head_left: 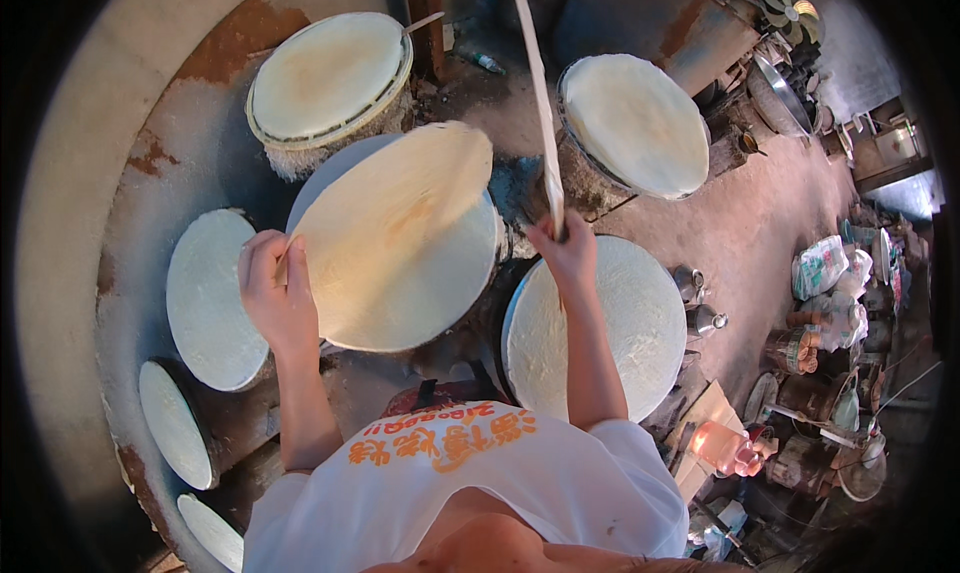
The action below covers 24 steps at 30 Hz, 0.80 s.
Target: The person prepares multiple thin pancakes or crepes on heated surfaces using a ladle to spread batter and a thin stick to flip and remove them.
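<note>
There are seven large, round, pale-topped discs [635, 123], one thin, tan, oval sheet [400, 208], one long, slim, pale rod [541, 88], two bare hands [276, 288], two small, silvery metal vessels [706, 321] and one pale-bladed fan [791, 13].

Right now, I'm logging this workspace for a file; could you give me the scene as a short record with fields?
left hand: pinches the left edge of a thin tan sheet
right hand: grips a long pale stick near its lower end
sheet: lies over a round griddle, whose grey surface shows past its upper-left edge
right forearm: crosses above a pale-coated disc
further discs: two farther off, three along the left
metal vessels: two, right of that coated disc
fan: far upper right
</note>
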Tool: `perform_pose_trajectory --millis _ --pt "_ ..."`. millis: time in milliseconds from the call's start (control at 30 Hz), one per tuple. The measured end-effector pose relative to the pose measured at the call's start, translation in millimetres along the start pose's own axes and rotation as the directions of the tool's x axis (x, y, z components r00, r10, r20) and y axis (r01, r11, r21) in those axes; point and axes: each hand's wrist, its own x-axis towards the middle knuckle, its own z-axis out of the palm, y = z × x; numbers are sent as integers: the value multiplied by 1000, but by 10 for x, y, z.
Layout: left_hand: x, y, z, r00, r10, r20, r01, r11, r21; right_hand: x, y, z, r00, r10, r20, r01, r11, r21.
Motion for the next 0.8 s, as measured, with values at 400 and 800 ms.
perform_pose_trajectory --millis 400,800 --pt "-248 1260 -213 839 520 160 -521 853 -34 -744 34 -322 973 13 -230 26 986 165" --pt "-236 2353 -504 667 670 327 -580 742 -336 -1299 -177 -2138 990 -87 -114 130 884 449"
